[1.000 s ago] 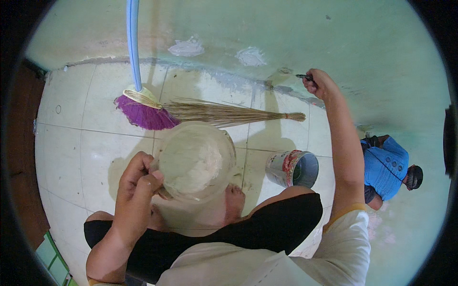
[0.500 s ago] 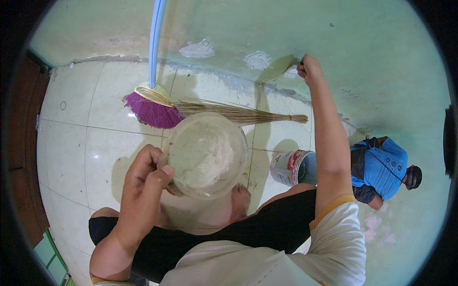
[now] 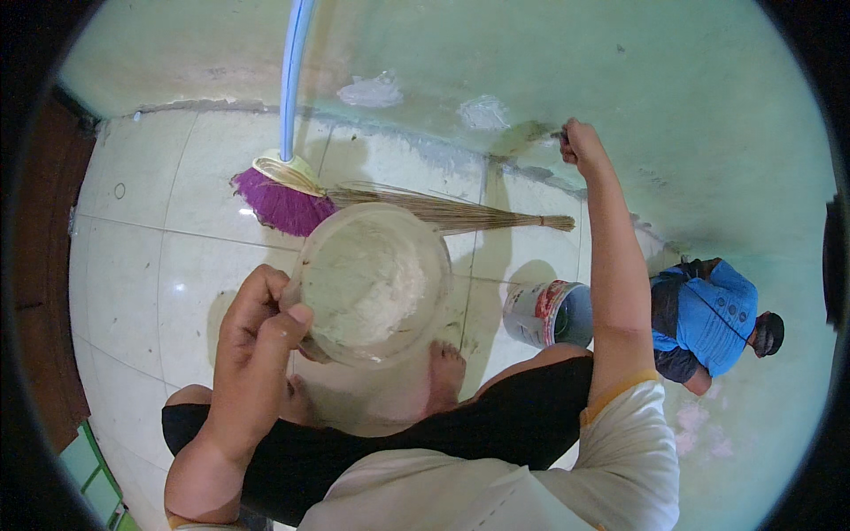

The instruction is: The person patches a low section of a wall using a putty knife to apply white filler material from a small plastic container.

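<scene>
moved right hand (image 3: 580,147) higher and leftward along wall (image 3: 699,142) since a second ago | lowered slightly from half a second ago | whitened dull spot (image 3: 545,139) | shifted bowl (image 3: 437,274) and left hand (image 3: 264,332) slightly left

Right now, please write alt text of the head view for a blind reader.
A person's left fingers grip a bowl of pale paste; right fingers hold a dark tool near a green wall with white patches. A twig broom lies nearby.
</scene>
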`<state>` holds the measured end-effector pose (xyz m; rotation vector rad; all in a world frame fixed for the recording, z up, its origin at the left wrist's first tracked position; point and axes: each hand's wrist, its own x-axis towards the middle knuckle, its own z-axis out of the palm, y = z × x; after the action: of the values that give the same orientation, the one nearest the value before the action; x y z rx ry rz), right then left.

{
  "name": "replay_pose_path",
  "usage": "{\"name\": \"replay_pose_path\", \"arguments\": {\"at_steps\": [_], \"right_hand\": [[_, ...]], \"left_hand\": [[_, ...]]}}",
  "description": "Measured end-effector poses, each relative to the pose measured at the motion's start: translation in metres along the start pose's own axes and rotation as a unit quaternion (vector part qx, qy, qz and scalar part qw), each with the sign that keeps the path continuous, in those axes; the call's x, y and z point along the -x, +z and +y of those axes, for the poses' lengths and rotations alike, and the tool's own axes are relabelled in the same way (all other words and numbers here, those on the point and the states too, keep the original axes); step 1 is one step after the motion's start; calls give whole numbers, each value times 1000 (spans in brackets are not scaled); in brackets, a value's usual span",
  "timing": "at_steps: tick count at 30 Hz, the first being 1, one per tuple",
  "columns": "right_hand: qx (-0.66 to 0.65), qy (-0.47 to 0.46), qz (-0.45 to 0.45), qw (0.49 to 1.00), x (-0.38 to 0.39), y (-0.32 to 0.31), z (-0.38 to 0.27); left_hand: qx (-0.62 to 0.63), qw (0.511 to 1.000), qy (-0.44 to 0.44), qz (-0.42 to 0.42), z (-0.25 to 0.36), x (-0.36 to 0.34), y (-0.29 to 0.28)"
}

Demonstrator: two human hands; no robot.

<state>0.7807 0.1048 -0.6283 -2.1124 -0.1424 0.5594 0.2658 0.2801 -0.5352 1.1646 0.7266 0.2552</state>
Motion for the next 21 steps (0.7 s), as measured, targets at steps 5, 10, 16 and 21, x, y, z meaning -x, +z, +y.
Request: {"name": "replay_pose_path", "arguments": {"at_steps": [5, 10, 16, 21], "right_hand": [[48, -57, 26, 997, 43, 7, -46], [136, 25, 21, 990, 35, -20, -15], [-144, 25, 74, 986, -3, -7, 10], [-44, -47, 47, 997, 38, -14, -39]], "left_hand": [[9, 999, -3, 33, -2, 1, -1], [26, 999, -4, 18, 1, -2, 5], [7, 1000, -1, 7, -3, -1, 5], [5, 999, 8, 39, -4, 1, 2]]}}
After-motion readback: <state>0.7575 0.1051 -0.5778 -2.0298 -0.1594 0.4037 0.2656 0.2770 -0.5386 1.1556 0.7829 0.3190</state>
